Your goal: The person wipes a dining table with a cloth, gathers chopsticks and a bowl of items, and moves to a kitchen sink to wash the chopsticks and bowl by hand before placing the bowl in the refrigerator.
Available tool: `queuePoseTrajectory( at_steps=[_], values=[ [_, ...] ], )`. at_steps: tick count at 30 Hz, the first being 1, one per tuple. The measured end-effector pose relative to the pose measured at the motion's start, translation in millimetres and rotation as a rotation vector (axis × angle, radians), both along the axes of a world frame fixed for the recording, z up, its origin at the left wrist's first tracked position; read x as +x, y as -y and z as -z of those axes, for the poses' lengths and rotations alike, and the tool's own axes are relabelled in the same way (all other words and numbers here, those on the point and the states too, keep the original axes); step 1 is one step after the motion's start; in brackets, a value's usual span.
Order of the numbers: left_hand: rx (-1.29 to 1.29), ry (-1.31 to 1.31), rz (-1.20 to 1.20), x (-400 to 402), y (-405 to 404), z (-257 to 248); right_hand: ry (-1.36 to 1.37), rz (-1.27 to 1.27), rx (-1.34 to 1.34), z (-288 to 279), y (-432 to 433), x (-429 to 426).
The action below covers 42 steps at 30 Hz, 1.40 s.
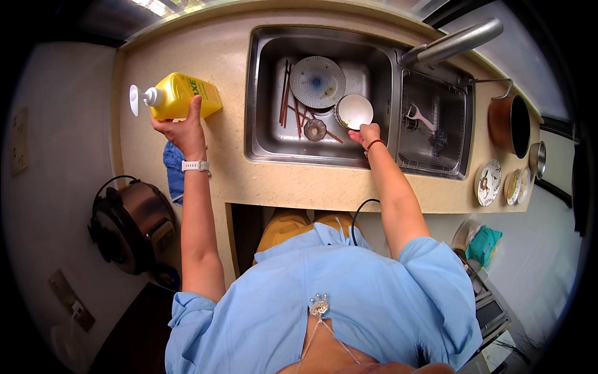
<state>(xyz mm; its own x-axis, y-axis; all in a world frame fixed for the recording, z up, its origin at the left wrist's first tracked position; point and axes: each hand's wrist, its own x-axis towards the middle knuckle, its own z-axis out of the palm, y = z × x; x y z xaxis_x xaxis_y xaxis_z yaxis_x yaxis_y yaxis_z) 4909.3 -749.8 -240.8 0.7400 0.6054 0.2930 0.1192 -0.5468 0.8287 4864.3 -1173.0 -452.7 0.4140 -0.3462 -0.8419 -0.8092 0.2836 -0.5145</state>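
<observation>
A yellow dish-soap pump bottle (pixel 184 98) with a white pump head stands over the counter's left part. My left hand (pixel 184 131) grips its near side, the thumb lying along the printed face. In the large sink basin, my right hand (pixel 366 135) is at the near rim of a white bowl (pixel 355 111), which seems to sit on another bowl. Left of it lie a ribbed plate (pixel 317 82) with a blue centre and food bits, a small translucent scalloped dish (pixel 315 130) and several brown chopsticks (pixel 284 96).
A stainless sink (pixel 320 158) has a smaller right basin holding a wire basket, a pale peeler (pixel 423 118) and a dark scrubber (pixel 438 139). The faucet (pixel 458 42) juts over the back. A brown pot (pixel 509 125) and patterned dishes (pixel 488 182) stand right; a blue cloth (pixel 174 168) lies left.
</observation>
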Motion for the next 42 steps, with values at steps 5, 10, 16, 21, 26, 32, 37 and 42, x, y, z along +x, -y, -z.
queuePoseTrajectory(
  at_steps=[5, 10, 16, 21, 26, 32, 37, 42],
  values=[
    [0.329, -0.089, -0.048, -36, 2, -1, 0.045, -0.169, -0.188, -46, 5, 7],
    [-0.206, -0.149, 0.261, -104, 54, 6, 0.236, -0.574, -0.224, -134, -18, 6],
    [-1.308, -0.405, 0.637, -107, 118, -30, 0.393, -0.883, 0.113, -252, -101, -6],
    [-1.442, -0.244, 0.48, -108, 89, -37, 0.511, -0.973, 0.171, -280, -123, -11],
    [-1.517, -0.144, 0.379, -116, 66, -37, 0.533, -0.788, 0.092, -253, -77, 0],
    [-1.501, -0.031, 0.261, -127, 29, -67, 0.766, -0.912, -0.037, -286, -118, 34],
    [-1.396, 0.042, 0.257, -108, -10, -102, 1.398, -1.102, -0.279, -362, -263, 101],
    [-1.304, 0.022, 0.241, -87, -28, -119, 1.619, -1.242, -0.356, -378, -374, 151]
  ],
)
